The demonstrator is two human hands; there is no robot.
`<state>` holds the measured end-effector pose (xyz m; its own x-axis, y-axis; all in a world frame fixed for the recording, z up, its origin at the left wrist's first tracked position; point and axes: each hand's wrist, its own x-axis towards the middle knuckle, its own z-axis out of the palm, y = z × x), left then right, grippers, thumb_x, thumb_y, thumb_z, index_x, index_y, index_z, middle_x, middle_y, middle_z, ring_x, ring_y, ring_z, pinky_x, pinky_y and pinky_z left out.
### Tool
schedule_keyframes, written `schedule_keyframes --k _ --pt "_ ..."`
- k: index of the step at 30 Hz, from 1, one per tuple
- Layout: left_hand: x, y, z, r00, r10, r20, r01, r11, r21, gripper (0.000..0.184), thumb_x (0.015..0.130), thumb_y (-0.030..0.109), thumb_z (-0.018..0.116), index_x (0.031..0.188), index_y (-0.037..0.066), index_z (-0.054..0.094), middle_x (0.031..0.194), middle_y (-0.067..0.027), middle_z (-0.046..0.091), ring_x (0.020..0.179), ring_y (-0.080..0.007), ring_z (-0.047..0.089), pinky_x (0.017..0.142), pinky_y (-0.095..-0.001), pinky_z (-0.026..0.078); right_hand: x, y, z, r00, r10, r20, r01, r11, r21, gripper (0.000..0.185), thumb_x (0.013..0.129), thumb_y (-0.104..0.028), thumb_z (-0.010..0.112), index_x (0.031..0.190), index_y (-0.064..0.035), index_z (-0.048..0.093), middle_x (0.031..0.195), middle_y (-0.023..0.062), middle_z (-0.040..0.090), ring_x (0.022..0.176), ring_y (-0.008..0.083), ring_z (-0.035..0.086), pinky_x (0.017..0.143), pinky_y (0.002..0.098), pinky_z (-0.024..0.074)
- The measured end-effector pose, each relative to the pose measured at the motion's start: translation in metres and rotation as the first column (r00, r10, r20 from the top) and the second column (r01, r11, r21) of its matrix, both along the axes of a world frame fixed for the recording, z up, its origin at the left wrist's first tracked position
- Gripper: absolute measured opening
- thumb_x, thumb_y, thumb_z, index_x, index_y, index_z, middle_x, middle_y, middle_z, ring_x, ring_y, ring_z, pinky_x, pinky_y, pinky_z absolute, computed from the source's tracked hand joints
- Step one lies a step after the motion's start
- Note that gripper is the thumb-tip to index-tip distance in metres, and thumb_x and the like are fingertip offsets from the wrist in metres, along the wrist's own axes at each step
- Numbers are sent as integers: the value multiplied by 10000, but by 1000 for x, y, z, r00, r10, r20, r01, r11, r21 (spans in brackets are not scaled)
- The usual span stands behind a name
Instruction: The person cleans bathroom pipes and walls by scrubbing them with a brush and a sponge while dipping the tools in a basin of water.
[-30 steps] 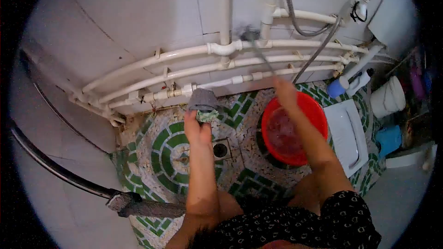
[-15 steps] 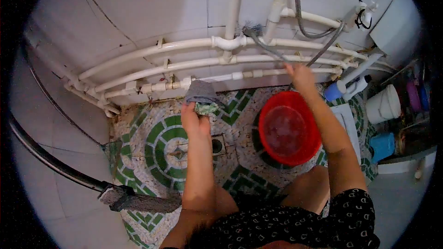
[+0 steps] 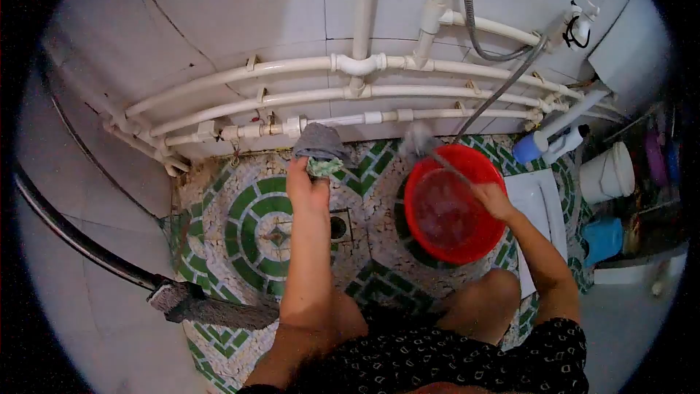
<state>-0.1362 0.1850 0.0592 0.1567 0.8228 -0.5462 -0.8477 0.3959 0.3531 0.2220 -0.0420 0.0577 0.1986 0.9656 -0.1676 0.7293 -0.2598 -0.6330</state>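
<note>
My left hand [image 3: 308, 184] is closed on a grey cloth [image 3: 321, 141] and a crumpled pale green cloth [image 3: 324, 167], held above the patterned floor near the wall pipes. My right hand [image 3: 494, 201] grips the thin handle of a brush [image 3: 450, 165] over the red basin [image 3: 414, 213]. The brush's head is blurred and lies just beyond the basin's upper left rim. Reddish, cloudy water fills part of the basin.
White pipes [image 3: 292, 65] run along the wall, with a grey hose [image 3: 500, 91] hanging down. A squat toilet [image 3: 541, 197], a white bucket [image 3: 607, 173] and a blue container [image 3: 602, 241] are at the right. A floor drain [image 3: 338, 228] and a mop [image 3: 219, 309] are at the left.
My right hand has come down from near the wall pipes to over the basin, bringing the brush away from the wall. My left hand has stayed closed on the cloths in nearly the same place.
</note>
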Motion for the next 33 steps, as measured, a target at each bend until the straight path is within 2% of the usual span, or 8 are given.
schedule_keyframes --k 2,8,11,13,19,21,30,33 --pt "0 3 -11 999 25 29 -27 998 52 295 841 53 447 1133 95 467 1050 -62 554 943 -236 548 776 -403 465 16 -56 -17 993 -104 58 116 959 -258 262 889 -238 473 815 -7 571 672 107 580 633 183 546 621 306 437" --pt "5 4 -32 998 -14 56 10 997 76 205 808 61 456 1000 59 528 965 -86 585 877 -239 569 765 -383 476 -2 -83 -31 944 41 327 54 960 -275 329 840 -144 447 1158 -89 512 910 188 614 834 340 585 741 413 454" --pt "11 1 -26 987 61 149 -52 997 -61 104 810 107 473 893 83 529 875 -66 565 813 -229 547 762 -393 471 39 -116 -111 904 291 315 -128 884 -449 383 836 -123 403 1200 -183 505 946 223 597 852 388 582 744 461 456" --pt "16 -8 9 991 128 42 -122 985 -120 152 808 83 468 949 75 524 943 -60 562 874 -219 541 788 -389 457 -7 -88 -49 853 365 374 -105 821 -561 383 841 -129 377 1186 -219 518 929 217 605 815 386 591 716 469 464" --pt "13 4 -21 982 133 134 -131 991 -23 288 808 52 460 1094 53 491 1081 -66 531 977 -235 510 843 -431 416 38 -96 -77 764 346 544 137 737 -662 314 856 -222 390 1113 -185 566 892 220 602 808 374 592 717 459 462" --pt "9 0 2 979 193 58 -186 976 -110 347 811 52 455 1158 55 467 1118 -72 520 1005 -238 498 857 -446 404 77 -107 -84 709 401 580 -17 831 -555 274 851 -230 428 1046 -129 592 853 231 596 782 378 588 683 459 462" --pt "-4 12 -8 943 246 223 -210 962 -172 283 838 90 440 1115 68 497 1096 -76 521 994 -243 500 835 -424 424 64 -83 11 810 366 459 -148 884 -444 266 876 -223 481 862 21 587 720 193 584 575 302 524 556 415 412" --pt "-11 21 -21 939 302 162 -279 948 -152 249 836 161 461 1035 31 532 1001 -102 586 907 -283 563 793 -458 472 -17 -21 74 999 14 -48 -27 954 -297 260 891 -151 472 1098 -7 533 769 80 598 518 152 459 494 312 384"
